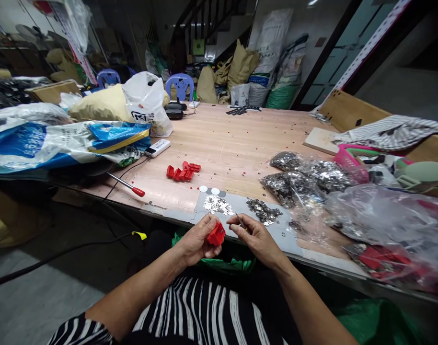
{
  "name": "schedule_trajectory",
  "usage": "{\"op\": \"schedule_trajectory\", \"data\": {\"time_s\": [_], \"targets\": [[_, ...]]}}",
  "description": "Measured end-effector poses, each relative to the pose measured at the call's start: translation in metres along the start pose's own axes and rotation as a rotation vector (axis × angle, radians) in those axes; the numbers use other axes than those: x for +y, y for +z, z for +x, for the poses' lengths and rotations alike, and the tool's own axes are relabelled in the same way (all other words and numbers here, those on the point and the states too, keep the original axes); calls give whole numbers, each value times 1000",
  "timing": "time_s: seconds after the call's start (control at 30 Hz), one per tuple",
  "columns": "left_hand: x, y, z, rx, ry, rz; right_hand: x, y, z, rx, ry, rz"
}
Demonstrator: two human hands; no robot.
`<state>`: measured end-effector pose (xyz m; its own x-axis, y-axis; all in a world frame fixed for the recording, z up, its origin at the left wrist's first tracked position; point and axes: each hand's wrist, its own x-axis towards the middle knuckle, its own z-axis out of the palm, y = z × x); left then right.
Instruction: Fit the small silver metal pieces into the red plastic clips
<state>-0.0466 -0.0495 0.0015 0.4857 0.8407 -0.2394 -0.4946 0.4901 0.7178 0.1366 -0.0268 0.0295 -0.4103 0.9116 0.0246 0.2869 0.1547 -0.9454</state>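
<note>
Between the fingers and thumb of my left hand (198, 242) is a red plastic housing (216, 234), held just off the table's front edge. My right hand (250, 235) pinches a thin, dark metal piece (240, 219) a short way right of the housing; its exact kind is too small to tell. On the grey mat beyond my hands lie a pile of bright silvery metal parts (218, 205) and a pile of darker metal parts (264, 212). Several more red plastic housings (183, 171) lie together farther back on the left.
Clear bags of metal parts (291, 187) crowd the table's right side, near a pink basket (350, 160). A red-tipped lever (137, 191) juts out at the front left. Blue-and-white sacks (61, 143) fill the left end. Below the hands hangs a green bag (229, 264).
</note>
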Motion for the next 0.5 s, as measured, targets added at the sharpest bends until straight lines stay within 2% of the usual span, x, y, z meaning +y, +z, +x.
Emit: {"op": "schedule_trajectory", "data": {"time_s": [0.33,0.5], "targets": [[-3,1,1,-47,-78,123,14,12,1,-94,45,84],[-1,-2,8,-59,-138,186,22,15,-2,-61,57,85]]}}
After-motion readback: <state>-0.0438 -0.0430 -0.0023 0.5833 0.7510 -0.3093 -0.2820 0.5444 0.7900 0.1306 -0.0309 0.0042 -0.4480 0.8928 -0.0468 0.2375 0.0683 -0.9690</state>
